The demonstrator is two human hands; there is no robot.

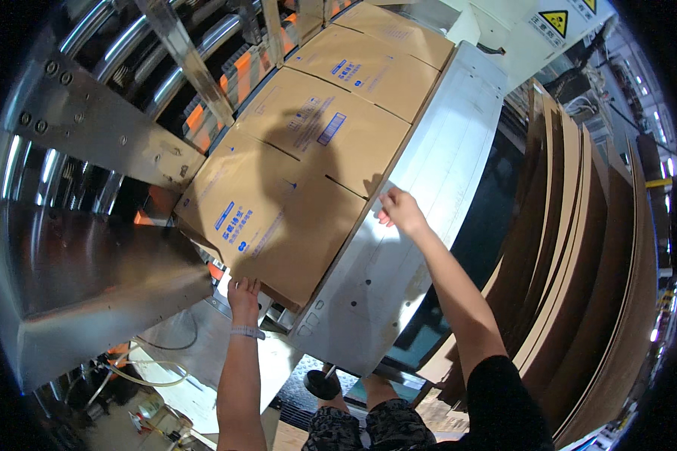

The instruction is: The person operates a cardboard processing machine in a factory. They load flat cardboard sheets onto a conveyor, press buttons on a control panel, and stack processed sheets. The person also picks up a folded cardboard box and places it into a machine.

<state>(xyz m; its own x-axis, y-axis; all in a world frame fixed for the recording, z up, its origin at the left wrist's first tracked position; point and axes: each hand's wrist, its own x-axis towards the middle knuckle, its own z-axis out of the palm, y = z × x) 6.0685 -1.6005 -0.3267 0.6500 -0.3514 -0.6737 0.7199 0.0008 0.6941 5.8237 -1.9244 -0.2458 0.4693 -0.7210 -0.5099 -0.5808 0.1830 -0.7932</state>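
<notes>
A printed flat cardboard box blank with blue print lies on the machine's feed bed, its slots dividing it into panels. At its near left corner is my left hand, fingers at the sheet's edge; whether they grip it cannot be told. My right hand, fingers curled, is over the pale metal side plate, close to the sheet's right edge. No object shows in it. The shadow of my head and arm falls across the cardboard.
Metal rollers and steel bars stand at the left, above a large metal guard. Stacked cardboard sheets fill the right side. A black round knob projects near my legs. Hoses hang at lower left.
</notes>
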